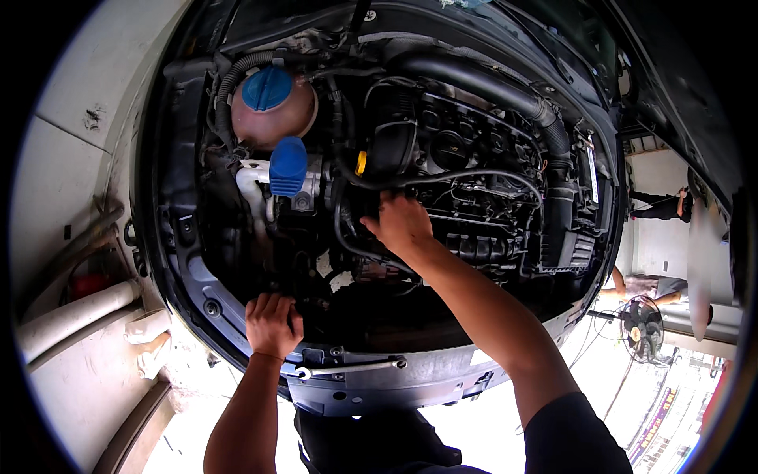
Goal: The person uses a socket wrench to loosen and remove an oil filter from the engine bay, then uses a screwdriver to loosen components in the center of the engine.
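Observation:
My right hand [401,225] reaches into the middle of a car's engine bay, its fingers curled down at a black hose [474,175] and its thumb off to the left. Its fingertips are hidden, and I cannot tell what they grip. At the front left edge of the bay is my left hand [272,324], fingers bent over the dark edge; what lies under them is hidden. A metal wrench [347,368] rests on the front crossmember [426,387], just right of my left wrist. Left of my right hand is a yellow dipstick handle [362,163].
A pinkish coolant tank [272,118] with a blue cap [267,87] stands far left. Nearer is a blue ribbed cap [288,166] by a pale pipe. A black oil cap [448,148] tops the engine. Beyond the car at right are a fan [641,328] and two people.

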`<action>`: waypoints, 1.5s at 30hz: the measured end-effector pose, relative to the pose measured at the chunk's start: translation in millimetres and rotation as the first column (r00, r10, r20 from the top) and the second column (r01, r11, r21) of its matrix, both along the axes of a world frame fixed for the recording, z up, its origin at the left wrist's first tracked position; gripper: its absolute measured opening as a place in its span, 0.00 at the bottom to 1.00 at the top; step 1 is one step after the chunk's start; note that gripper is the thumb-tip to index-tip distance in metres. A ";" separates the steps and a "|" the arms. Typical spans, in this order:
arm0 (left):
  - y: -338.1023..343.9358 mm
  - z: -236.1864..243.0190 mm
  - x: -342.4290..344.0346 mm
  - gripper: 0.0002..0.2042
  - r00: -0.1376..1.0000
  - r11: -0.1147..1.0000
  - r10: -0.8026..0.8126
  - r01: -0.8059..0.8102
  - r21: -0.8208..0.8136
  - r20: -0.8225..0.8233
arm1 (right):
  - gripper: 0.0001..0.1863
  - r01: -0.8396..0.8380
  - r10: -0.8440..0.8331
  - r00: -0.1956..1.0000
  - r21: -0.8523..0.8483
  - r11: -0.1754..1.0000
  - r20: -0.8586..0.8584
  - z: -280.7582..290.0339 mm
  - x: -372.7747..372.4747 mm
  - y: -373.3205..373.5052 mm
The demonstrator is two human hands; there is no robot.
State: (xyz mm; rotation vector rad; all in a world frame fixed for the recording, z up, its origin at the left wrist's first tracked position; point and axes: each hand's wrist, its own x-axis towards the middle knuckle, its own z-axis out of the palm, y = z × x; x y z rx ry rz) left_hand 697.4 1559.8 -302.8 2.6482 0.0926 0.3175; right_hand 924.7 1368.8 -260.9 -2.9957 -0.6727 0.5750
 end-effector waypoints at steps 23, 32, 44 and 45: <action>7.3 -32.4 -18.6 0.11 0.996 0.995 0.035 -0.027 0.096 -0.079 | 0.33 -0.255 0.220 0.944 0.119 0.960 0.246 -41.0 0.9 -5.7; -7.1 -9.4 0.1 0.05 0.996 0.997 -0.072 0.074 0.036 -0.042 | 0.32 -0.254 0.253 0.963 0.000 0.967 0.088 -5.1 -2.6 -18.1; -6.1 -6.2 2.9 0.03 0.994 0.993 -0.111 0.110 0.051 0.006 | 0.38 0.236 -0.276 0.937 -0.194 0.952 -0.216 13.4 3.7 12.3; -6.0 -6.8 2.7 0.03 0.996 0.994 -0.094 0.094 0.052 -0.012 | 0.39 0.039 -0.092 0.979 -0.278 0.960 -0.179 9.5 3.8 10.2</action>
